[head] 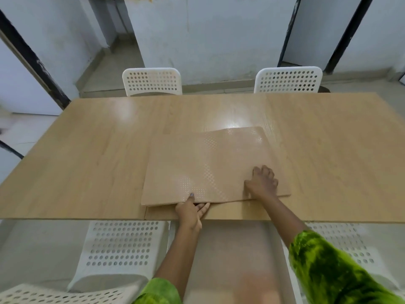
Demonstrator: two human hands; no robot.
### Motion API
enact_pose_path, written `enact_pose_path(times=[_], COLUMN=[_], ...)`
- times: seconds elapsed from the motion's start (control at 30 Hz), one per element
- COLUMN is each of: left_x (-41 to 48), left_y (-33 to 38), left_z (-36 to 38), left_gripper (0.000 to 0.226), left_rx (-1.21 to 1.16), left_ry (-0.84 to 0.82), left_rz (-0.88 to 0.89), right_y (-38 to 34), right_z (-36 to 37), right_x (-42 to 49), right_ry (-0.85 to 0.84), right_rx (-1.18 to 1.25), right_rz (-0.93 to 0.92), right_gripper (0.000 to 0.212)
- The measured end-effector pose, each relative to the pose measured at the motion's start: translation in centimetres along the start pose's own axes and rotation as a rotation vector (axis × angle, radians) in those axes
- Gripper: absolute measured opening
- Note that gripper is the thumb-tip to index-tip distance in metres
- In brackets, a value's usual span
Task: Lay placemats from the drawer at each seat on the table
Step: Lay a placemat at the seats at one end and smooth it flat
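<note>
A pale wooden tabletop (87, 154) fills the middle of the view. Four white perforated chairs surround it. Two stand at the far side, one left (151, 81) and one right (288, 80). Two more stand at the near side, one left (122, 249) and one right (341, 242), with the person between them.

A stack of tan placemats (208, 163) lies on the tabletop just right of centre, close to the near edge and turned slightly askew. Its top sheet shows a fine dotted pattern where the light catches it.

Both arms reach forward from green patterned sleeves, the right sleeve (328, 266) showing more than the left sleeve (157, 290).

The right hand (262, 183) rests on top of the stack near its near right corner. Its fingers are bent with the tips down on the top mat, grasping nothing.

The left hand (190, 212) is at the stack's near edge, left of the right hand. Its thumb (192, 195) lies on top and its fingers reach beneath, pinching the placemats' edge, which is lifted slightly there.
</note>
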State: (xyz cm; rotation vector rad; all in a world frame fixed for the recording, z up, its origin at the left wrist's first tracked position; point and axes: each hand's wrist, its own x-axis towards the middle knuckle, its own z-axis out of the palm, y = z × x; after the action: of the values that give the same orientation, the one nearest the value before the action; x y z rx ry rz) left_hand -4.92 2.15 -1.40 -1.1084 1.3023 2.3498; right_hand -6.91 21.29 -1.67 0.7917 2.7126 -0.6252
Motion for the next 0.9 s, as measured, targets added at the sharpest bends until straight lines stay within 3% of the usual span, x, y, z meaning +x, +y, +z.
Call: enact_pose_path(times=[0.13,0.2,0.3,0.33,0.4,0.5,0.9], left_x=[-0.7,-0.6,0.4,1.0,2.7,3.8,4.2], left_y=[1.6,2.8,5.3,6.0,6.9,7.3,6.8], left_z=[-2.5,-3.5,-4.0,-4.1,-4.4,-4.5,-4.0], left_gripper=[0.023,0.025,0.012,0.019,0.050,0.064,0.037], left_rx=[0.246,0.436,1.015,1.183,1.371,1.383,1.493], left_ry=[-0.071,0.005,0.261,0.341,0.443,0.473,0.517], left_rz=[-0.112,0.089,0.609,0.698,0.619,0.449,0.536], right_y=[-0.2,-0.4,-1.3,-1.8,-3.1,-4.9,-6.5], right_z=[1.5,1.6,2.1,2.4,2.9,4.1,5.8], right_x=[-1.3,-1.4,-1.8,-2.0,-2.7,-3.4,-3.7], right_ry=[0.049,0.071,0.066,0.059,0.026,-0.047,-0.046], right_rx=[0.016,0.016,-0.023,-0.026,-0.003,0.011,0.080], right_rz=[-0.020,-0.018,-0.071,-0.115,-0.215,-0.321,-0.340], right_gripper=[0.058,0.058,0.060,0.060,0.060,0.058,0.056])
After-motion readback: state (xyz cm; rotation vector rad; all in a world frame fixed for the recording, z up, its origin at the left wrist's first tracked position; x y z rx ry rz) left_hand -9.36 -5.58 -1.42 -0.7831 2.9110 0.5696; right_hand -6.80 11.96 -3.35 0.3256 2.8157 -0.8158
